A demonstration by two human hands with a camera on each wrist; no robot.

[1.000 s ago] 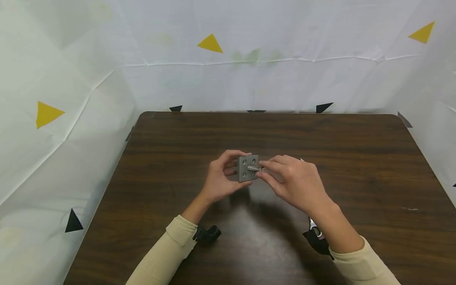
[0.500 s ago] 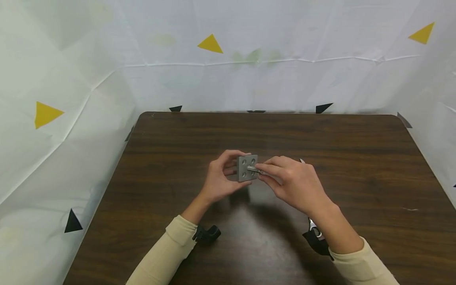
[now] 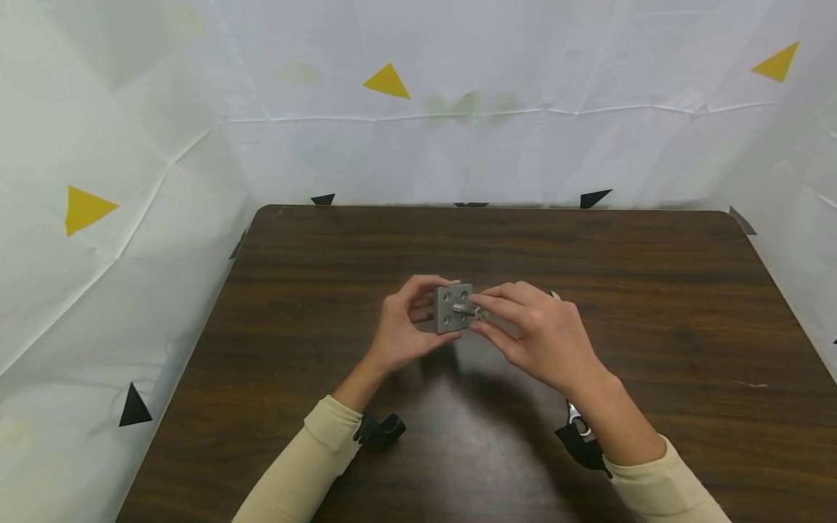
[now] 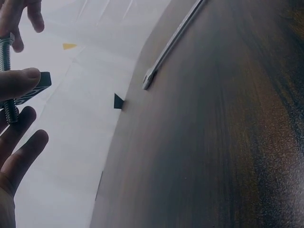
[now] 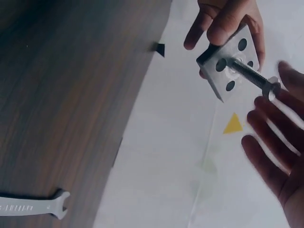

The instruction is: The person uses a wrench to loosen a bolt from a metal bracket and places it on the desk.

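Above the middle of a dark wooden tabletop (image 3: 654,305), a person's left hand (image 3: 404,327) holds a small grey metal plate (image 3: 453,308) upright, fingers (image 5: 223,23) curled round its left edge and thumb under it. The plate has several round holes — a threaded bolt (image 5: 249,76) passes through its centre and juts out to the right. The right hand (image 3: 543,335) meets the bolt's free end, fingertips (image 3: 480,299) pinching it in the head view; from the right wrist the fingers look loosely spread about the bolt head, so how firm the grip is cannot be told. A flat wrench (image 4: 173,42) lies on the tabletop just beyond the right hand. Cream sleeves (image 3: 307,465) cover both forearms — white sheeting (image 3: 163,109) with yellow and black triangles walls the far and left sides.
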